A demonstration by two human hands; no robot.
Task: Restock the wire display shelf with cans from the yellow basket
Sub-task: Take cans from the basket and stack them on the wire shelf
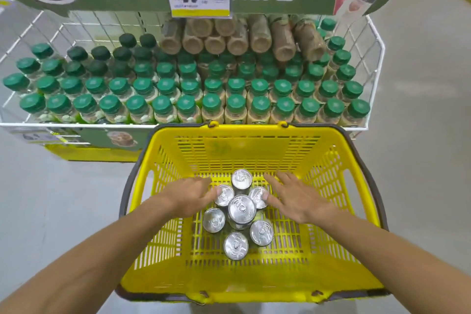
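Seven cans (241, 208) stand upright in the yellow basket (254, 130), bunched btw both hands. Left hand (195, 197): fingers loosely bent, thumb on one lid. Right hand (295, 200): fingers spread, thumb touching another. Neither's wrapped yet imo. Wire shelf (375, 41) is straight ahead, beyond the fingertips.

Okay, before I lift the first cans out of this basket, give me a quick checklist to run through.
1. Cans upright in the basket: ok, all seven stand.
2. Left hand gripping a can: cannot tell; its thumb touches the left can.
3. Right hand gripping a can: not ok; fingers spread, only the thumb touches one.
4. Room on the shelf: ok at the rear left only; the front rows of bottles are full.
5. Handles out of the way: ok, they lie along the rim.
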